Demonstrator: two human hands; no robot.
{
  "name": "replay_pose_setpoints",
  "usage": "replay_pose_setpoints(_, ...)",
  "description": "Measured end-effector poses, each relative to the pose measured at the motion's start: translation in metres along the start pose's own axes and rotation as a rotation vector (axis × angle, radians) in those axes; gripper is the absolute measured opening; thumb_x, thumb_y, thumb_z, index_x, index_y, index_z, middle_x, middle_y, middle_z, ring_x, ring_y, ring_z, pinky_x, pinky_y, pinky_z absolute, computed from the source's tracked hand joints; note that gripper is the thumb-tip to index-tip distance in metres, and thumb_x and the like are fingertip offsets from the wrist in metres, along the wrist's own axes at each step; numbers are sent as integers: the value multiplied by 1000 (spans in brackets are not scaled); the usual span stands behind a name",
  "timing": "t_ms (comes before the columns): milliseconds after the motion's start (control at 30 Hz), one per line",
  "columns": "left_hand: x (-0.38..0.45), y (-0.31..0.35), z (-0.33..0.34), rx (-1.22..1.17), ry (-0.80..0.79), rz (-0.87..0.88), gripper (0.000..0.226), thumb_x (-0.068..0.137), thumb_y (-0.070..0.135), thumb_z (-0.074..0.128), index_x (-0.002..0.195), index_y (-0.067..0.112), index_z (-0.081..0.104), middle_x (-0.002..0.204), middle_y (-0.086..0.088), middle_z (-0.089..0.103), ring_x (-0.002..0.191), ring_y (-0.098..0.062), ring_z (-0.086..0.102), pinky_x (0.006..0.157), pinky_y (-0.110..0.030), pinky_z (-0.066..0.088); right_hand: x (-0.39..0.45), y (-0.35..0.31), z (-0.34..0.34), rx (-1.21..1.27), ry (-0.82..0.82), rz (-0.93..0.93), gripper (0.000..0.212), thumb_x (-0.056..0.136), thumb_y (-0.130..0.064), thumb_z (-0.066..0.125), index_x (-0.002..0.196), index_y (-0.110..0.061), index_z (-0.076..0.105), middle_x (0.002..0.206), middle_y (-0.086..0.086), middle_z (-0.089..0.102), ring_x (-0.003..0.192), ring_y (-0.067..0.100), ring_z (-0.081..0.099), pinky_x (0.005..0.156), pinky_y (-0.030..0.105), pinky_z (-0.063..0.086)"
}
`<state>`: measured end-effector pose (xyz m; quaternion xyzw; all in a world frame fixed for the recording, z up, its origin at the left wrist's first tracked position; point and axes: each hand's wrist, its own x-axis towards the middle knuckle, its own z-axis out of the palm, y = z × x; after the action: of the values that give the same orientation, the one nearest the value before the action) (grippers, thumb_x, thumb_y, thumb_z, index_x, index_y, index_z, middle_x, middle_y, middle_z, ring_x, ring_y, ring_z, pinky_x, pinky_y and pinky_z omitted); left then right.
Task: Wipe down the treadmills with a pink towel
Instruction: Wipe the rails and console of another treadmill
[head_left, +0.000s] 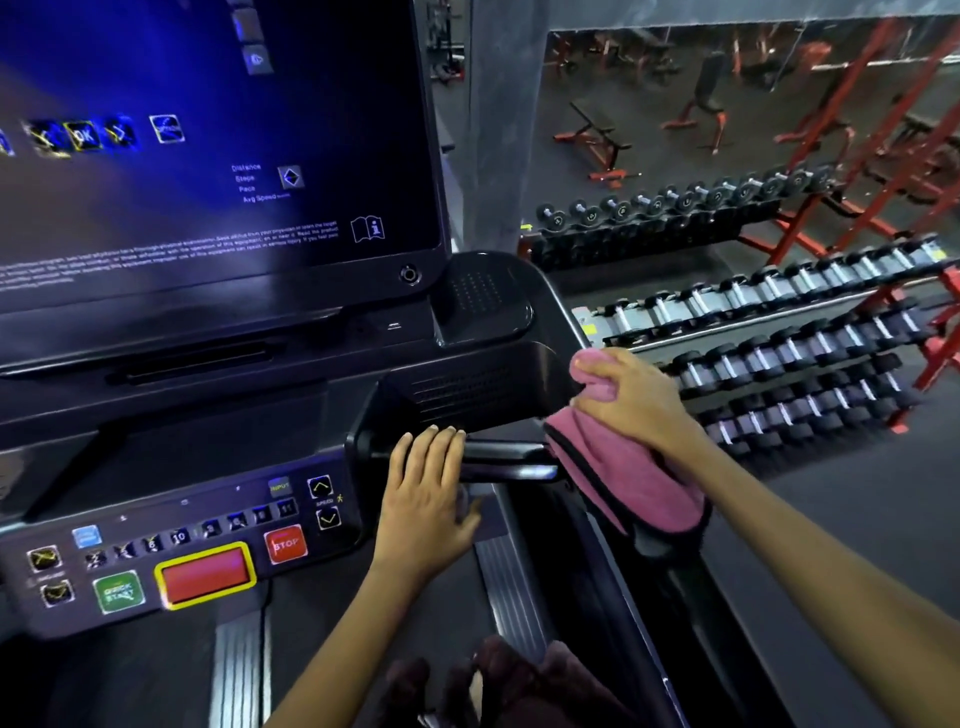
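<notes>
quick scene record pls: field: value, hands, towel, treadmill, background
left hand: open, fingers resting over the handlebar
right hand: grips the pink towel, pressing it at the console's right corner
pink towel: bunched, dark-edged, hangs down over the handlebar's right end
treadmill console: screen lit blue; red stop button, green quick start button
background: dumbbell racks, red benches

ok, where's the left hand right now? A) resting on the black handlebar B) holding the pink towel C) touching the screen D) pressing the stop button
A: the left hand lies with straight fingers on the black handlebar, while the right hand grips the pink towel.
</notes>
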<state>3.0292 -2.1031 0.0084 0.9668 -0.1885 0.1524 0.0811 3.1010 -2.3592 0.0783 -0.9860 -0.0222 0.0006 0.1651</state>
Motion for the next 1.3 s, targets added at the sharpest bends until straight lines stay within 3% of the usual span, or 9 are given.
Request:
replay_pose_setpoints(233, 1, 10, -1, -17, 28, -96, 68, 68, 42, 54, 125, 4, 51, 123, -9, 57, 122, -26, 42, 113, -42, 18, 84, 20, 8, 166, 80, -247, 32, 78, -6, 54, 104, -12, 72, 110, 10, 66, 97, 26, 62, 85, 14, 35)
replay_pose_setpoints(333, 2, 14, -1, -3, 21, -135, 67, 68, 43, 54, 122, 4, 55, 121, -8, 57, 122, -26, 42, 114, -41, 16, 132, 18, 5, 106, 52, -412, 31, 76, 5, 56, 99, -6, 73, 106, 14, 69, 93, 30, 66, 86, 17, 38)
replay_pose_setpoints(533, 5, 19, -5, 34, -22, -183, 68, 68, 45, 50, 122, 5, 56, 120, -9, 58, 121, -25, 41, 114, -40, 14, 151, -9, -6, -66, 1, -594, 54, 72, -11, 50, 127, -8, 50, 111, 17, 61, 96, 34, 54, 88, 48, 45)
replay_pose_setpoints(667, 6, 21, -8, 27, -28, -201, 66, 69, 45, 49, 121, 4, 57, 119, -9, 58, 120, -25, 41, 114, -40, 13, 128, -13, -5, -123, -124, -898, 45, 76, -17, 70, 119, -8, 61, 129, 15, 53, 108, 29, 54, 95, 40, 44)
replay_pose_setpoints(733, 6, 20, -8, 29, -24, -189, 65, 71, 45, 48, 121, 5, 56, 119, -8, 58, 121, -24, 40, 114, -40, 14, 123, -8, -10, -198, -143, -861, 47, 80, -32, 70, 124, -17, 60, 133, 14, 47, 114, 30, 51, 96, 44, 43)
replay_pose_setpoints(833, 5, 18, -9, 41, -21, -170, 64, 73, 45, 48, 123, 5, 56, 120, -8, 58, 121, -24, 41, 112, -42, 18, 117, -3, -13, -318, -114, -719, 44, 86, -40, 60, 129, -32, 55, 123, 13, 51, 104, 33, 51, 84, 48, 44)
replay_pose_setpoints(967, 5, 20, -8, 45, -14, -180, 67, 70, 46, 49, 123, 5, 55, 120, -8, 58, 121, -24, 41, 111, -43, 19, 102, -21, 1, -394, -40, -963, 36, 72, -20, 71, 107, -26, 70, 96, 14, 62, 76, 33, 57, 63, 40, 48)
replay_pose_setpoints(1133, 6, 20, -5, 53, 15, -184, 67, 69, 46, 51, 120, 3, 54, 118, -11, 58, 118, -27, 42, 110, -44, 21, 81, -84, 37, -644, 90, -1137, 29, 71, -23, 60, 98, -27, 69, 90, 6, 63, 73, 24, 57, 59, 32, 43)
replay_pose_setpoints(1300, 4, 19, -7, 39, -20, -177, 66, 71, 44, 50, 124, 5, 55, 121, -9, 57, 121, -25, 41, 113, -41, 17, 78, -85, 37, -573, 158, -1024, 35, 74, -18, 61, 108, -22, 67, 84, 8, 60, 68, 26, 56, 55, 33, 42)
